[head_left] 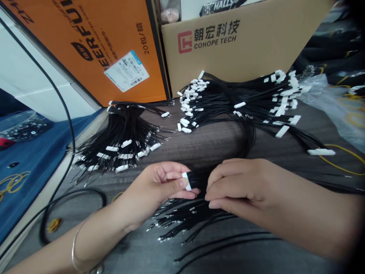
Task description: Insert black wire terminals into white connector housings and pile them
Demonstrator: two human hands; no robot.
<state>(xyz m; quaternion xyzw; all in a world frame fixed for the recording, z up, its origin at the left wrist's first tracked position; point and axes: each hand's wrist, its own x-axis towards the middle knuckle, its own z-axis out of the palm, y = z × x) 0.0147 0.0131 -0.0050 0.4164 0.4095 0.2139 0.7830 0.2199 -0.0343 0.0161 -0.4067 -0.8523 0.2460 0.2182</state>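
Connector (186, 181): pinched in left hand (168, 182) above tabletop (137, 247).
Right hand (236, 186): fingers curled beside wires (199, 178); I can't tell its grip.
Back edge: brown carton (256, 42) behind wire pile (225, 97).
Left edge: blue cloth (45, 160) beyond.

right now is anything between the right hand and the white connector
Black wires show in the gap between the right hand and the white connector. Fingertips of the left hand, which pinches the connector, reach slightly into it. Nothing else visible stands there.

Head cam (1 view), fwd & down angle, close range over worktop (145, 253), cardboard box (262, 49) up top.
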